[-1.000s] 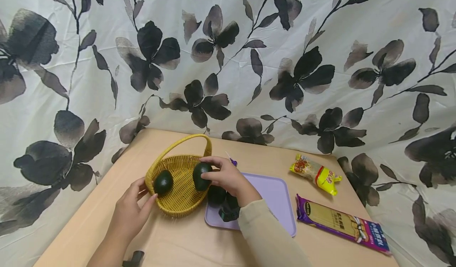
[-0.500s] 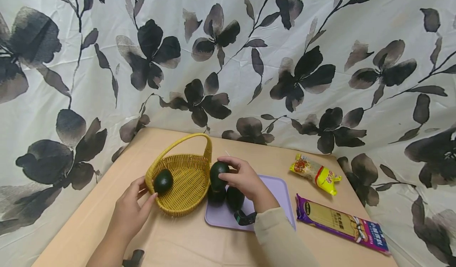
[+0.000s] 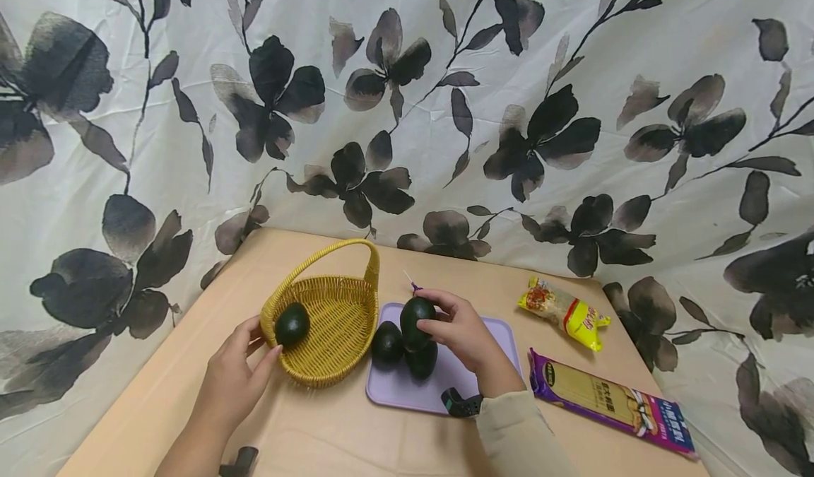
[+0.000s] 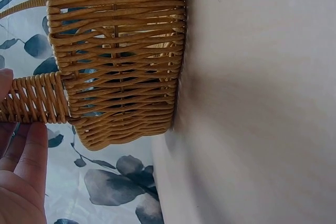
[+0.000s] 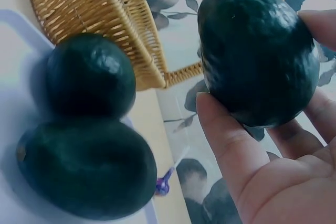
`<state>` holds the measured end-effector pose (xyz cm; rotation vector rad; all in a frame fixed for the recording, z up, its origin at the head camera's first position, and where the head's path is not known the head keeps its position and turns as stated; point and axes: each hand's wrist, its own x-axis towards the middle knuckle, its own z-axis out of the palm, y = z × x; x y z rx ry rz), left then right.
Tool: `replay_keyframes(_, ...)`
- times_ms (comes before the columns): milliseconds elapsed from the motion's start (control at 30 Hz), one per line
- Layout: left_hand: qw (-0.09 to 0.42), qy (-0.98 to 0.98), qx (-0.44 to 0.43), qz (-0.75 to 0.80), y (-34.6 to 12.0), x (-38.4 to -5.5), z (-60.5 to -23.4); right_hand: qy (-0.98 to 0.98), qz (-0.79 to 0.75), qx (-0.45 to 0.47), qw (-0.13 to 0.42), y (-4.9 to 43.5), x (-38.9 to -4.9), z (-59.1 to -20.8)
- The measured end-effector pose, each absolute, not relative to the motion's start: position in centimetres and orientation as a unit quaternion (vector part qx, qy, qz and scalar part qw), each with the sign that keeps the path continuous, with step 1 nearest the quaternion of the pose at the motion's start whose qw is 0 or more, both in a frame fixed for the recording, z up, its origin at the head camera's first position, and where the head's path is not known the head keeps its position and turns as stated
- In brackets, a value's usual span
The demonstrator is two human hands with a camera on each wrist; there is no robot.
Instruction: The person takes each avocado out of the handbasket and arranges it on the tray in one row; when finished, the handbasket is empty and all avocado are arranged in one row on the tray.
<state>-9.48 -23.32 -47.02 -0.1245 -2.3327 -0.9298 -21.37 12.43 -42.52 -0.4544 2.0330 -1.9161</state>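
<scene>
My left hand grips the yellow wicker basket at the left base of its handle; the left wrist view shows fingers and thumb on either side of the woven handle. One dark green avocado lies inside the basket at the left. My right hand holds another dark green avocado raised above the lilac tray, with thumb and fingers around it in the right wrist view. Below it, two more avocados, one nearer the basket and one beside it, lie touching on the tray.
A purple-wrapped lollipop lies behind the tray. To the right are a yellow-ended food packet and a long purple pasta packet. A floral cloth hangs behind the table.
My right hand has carried the avocado rightward, from over the basket's right side to above the tray. My left hand and the basket have stayed in place.
</scene>
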Motion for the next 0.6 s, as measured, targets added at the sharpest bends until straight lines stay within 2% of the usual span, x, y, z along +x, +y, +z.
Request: replay_keyframes(600,0.319,-0.88,-0.052,-0.347,-23.5,-9.6,-47.1,0.703,-0.689,-0.084,0.154,16.1,-20.6,-44.5)
